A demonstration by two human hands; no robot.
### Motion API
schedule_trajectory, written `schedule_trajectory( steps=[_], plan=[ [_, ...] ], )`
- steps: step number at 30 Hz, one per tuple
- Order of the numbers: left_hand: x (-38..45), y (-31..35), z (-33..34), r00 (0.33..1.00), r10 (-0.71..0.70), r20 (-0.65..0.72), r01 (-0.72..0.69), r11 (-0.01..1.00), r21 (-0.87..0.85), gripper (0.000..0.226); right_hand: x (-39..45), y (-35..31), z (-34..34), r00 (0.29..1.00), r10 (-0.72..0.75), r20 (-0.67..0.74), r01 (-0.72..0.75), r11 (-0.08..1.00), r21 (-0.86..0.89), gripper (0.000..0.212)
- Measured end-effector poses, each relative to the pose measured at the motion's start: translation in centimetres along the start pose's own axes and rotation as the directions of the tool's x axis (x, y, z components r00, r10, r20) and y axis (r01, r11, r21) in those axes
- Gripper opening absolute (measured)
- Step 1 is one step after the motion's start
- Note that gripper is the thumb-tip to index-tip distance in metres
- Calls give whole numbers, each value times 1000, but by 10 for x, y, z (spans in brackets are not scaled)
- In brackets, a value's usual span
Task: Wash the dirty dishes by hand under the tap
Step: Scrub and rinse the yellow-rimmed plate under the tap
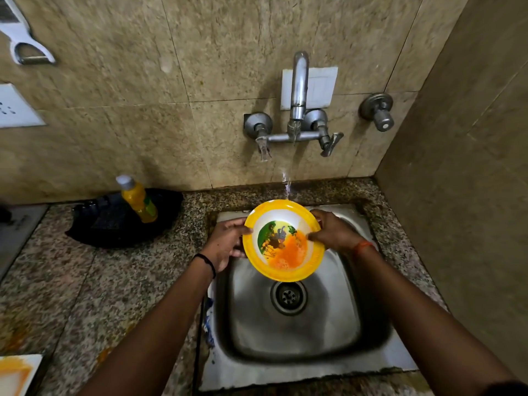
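Both forearms reach over the sink (368, 332). Left hand (225, 244) grips the plate (283, 241) at its 9 o'clock rim, fingers curled under; right hand (331, 234) holds the 3 o'clock rim, thumb on the orange-smeared face. Water from the tap (298, 90) hits the plate's 12 o'clock edge.

Plate: yellow-rimmed plate (283, 240) with orange residue, held tilted over the steel sink (288, 332).
Left hand: left hand (225, 244) grips the plate's left rim.
Right hand: right hand (333, 234) holds the right rim, thumb on the inner face.
Tap: wall tap (297, 107) runs a thin stream onto the plate's far edge.
Counter: yellow bottle (137, 198) on a black tray (114, 224).
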State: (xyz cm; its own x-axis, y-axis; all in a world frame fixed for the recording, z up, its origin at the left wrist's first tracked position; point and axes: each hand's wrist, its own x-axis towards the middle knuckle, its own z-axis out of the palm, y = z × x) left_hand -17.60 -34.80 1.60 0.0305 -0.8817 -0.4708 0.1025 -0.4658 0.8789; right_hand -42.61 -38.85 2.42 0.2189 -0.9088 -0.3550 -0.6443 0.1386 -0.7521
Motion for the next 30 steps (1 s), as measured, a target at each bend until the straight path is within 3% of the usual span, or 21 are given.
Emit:
schedule_trajectory(
  steps=[2,7,10,13,18,21,24,25,28,30],
  plan=[
    [1,1,0,1000,6,11,-6,1000,12,25,-1,2,0,999,22,43,-24,998,59,56],
    [8,0,4,998,19,-57,-21,999,-35,14,1,11,3,991,114,76,-131,948,290,36],
    [12,-8,8,991,-3,-132,-13,992,-122,13,3,7,2,993,118,27,-119,919,376,32],
    [14,-20,14,993,-86,-82,73,986,-151,18,9,-2,2,986,150,-68,-108,901,420,19],
    [18,-42,25,963,-256,87,271,920,-283,25,20,-21,-2,986,70,-154,-34,973,226,9],
    [24,-42,28,980,-192,49,198,922,-333,21,21,-22,-6,981,2,-196,13,997,71,19],
    [31,-29,26,985,-156,-78,133,959,-249,13,22,-24,-15,942,-86,-323,88,996,-10,13],
    [33,-23,25,983,-134,-125,107,973,-203,11,24,-28,-18,916,-87,-391,121,991,63,16],
    [41,-4,24,967,16,-254,-4,999,50,9,36,-44,-36,848,57,-527,155,924,349,57],
    [44,9,28,951,127,-281,-61,971,233,11,46,-55,-47,819,76,-569,154,926,345,58]
  ],
)
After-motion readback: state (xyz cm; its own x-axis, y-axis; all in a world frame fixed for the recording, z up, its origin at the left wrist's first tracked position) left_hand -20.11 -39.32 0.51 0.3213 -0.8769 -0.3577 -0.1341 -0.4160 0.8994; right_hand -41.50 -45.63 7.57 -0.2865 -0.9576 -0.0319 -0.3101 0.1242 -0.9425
